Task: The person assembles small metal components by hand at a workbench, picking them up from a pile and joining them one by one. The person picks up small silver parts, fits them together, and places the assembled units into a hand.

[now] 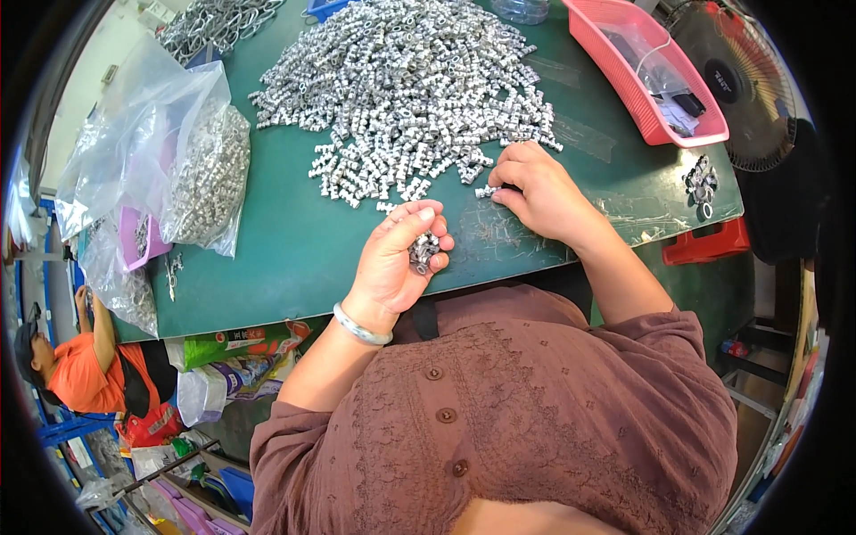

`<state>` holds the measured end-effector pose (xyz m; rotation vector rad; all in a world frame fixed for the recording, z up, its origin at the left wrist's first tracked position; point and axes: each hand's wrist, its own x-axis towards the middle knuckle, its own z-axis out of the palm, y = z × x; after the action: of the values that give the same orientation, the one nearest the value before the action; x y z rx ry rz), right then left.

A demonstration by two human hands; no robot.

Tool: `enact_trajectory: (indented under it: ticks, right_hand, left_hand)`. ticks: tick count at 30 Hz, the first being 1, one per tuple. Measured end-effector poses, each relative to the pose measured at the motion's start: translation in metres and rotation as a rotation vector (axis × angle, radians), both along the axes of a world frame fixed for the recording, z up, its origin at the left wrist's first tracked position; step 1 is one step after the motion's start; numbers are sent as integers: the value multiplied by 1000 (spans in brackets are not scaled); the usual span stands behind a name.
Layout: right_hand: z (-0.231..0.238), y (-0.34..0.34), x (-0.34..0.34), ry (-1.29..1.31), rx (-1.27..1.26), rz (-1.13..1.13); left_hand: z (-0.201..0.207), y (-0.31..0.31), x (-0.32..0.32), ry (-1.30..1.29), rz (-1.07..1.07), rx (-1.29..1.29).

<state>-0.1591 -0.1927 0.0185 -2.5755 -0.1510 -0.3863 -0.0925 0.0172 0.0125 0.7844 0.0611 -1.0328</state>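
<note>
Left hand (397, 259) cups a few metal parts (422, 250) — grip closed; right hand (535, 192) pinches one part (487, 191) beside the pile (401, 89) on the bench (285, 241).

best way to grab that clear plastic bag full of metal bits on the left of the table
Take the clear plastic bag of small silver metal parts by its loose, empty upper plastic, coming from above. The parts sag heavily at the bottom on the green table, so a grip there would likely slip.

Workshop: heaped metal fittings (410, 80), green worktable (294, 232)

Silver metal parts (410, 80) on green table (294, 241), pink tray (624, 71).
</note>
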Motion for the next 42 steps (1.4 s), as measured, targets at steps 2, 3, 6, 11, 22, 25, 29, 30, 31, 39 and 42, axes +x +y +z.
enact_trajectory:
  ticks: [2,3,6,11,22,25,29,30,31,39,42]
  right_hand:
    - [1,4,0,-46,209,39]
    - [2,6,-1,-45,210,41]
    - [7,16,-4,-23,519,94]
    - [13,25,-5,-108,525,136]
    - [13,-1,-24,30,-130,-184]
    - [6,-5,-25,126,-20,-136]
    - [6,-1,-21,77,61,-75]
    - [7,1,-21,61,215,-54]
    - [8,5,-20,45,369,-33]
    - [14,30,-11,-262,400,125]
    - [14,35,-9,-267,357,149]
  left_hand:
    - [1,-1,-1,-25,-6,18]
    - [2,-2,-3,-57,-9,44]
    - [6,-6,-7,-129,-13,101]
    - [11,-13,-16,-269,11,140]
    - [-7,-5,-3,129,-38,-192]
    - [-8,-7,-3,192,-45,-195]
    - [-8,-4,-2,197,-45,-226]
    - [-5,-5,-2,154,-27,-188]
    - [-2,-5,-3,155,-29,-187]
    - [4,-14,-13,-165,-107,66]
    - [6,-19,-18,-217,-2,108]
